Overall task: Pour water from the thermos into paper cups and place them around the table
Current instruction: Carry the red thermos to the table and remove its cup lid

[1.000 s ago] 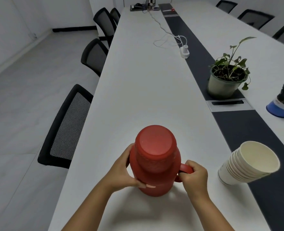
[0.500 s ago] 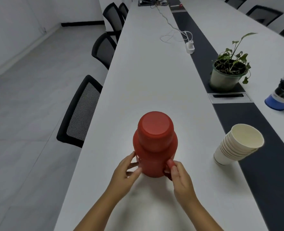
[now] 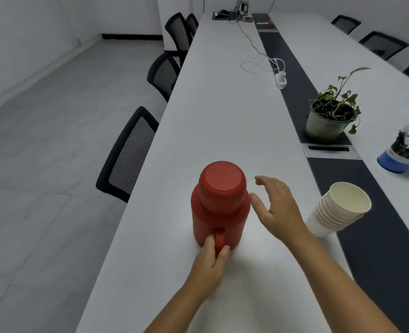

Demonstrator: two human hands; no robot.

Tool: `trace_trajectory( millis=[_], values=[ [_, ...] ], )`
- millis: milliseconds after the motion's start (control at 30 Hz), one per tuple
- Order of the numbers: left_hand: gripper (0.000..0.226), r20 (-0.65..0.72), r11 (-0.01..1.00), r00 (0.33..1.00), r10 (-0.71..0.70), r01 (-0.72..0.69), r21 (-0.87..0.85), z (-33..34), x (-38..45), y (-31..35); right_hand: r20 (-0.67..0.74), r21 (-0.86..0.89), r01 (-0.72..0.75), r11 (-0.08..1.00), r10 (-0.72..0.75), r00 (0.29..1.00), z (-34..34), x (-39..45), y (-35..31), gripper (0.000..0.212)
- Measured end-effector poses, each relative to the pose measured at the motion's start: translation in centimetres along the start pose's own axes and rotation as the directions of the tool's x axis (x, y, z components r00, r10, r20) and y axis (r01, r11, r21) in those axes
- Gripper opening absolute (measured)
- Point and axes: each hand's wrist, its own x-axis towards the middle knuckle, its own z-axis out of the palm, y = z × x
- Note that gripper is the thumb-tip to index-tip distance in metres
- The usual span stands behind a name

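Left hand (image 3: 211,259) grips the thermos (image 3: 220,205) handle; right hand (image 3: 276,207) hovers spread between the thermos and the cup stack (image 3: 338,209) at 3 o'clock; plant (image 3: 330,116) at 1 o'clock.

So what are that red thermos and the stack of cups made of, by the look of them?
The red thermos looks like moulded plastic: one even matte red over cap, body and handle, with no metallic shine. What is inside cannot be seen. The stack of cups looks like paper: cream, dull and thin-walled, with fine rolled rims nested closely together. Whether they have a coating cannot be told.
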Motion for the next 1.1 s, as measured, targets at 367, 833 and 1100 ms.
trace_trajectory(
  millis=[367,833,1100],
  values=[
    [0.01,-0.202,0.989,0.978,0.05,-0.02,0.146,-5.3,0.4,-3.6,0.457,-0.437,0.14,0.889,0.086,0.885,2.7,5.3,-8.8,0.073],
    [0.013,-0.082,0.956,0.97,0.23,-0.209,0.206,-7.9,3.2,-3.5,0.731,-0.407,0.365,0.837,0.059,0.68,-0.1,7.1,-8.7,0.072],
    [0.021,-0.194,0.967,0.951,0.241,-0.219,0.131,-7.0,3.4,-4.5,0.772,-0.571,0.545,0.614,0.176,0.611,0.4,7.7,-11.2,0.075]
  ],
)
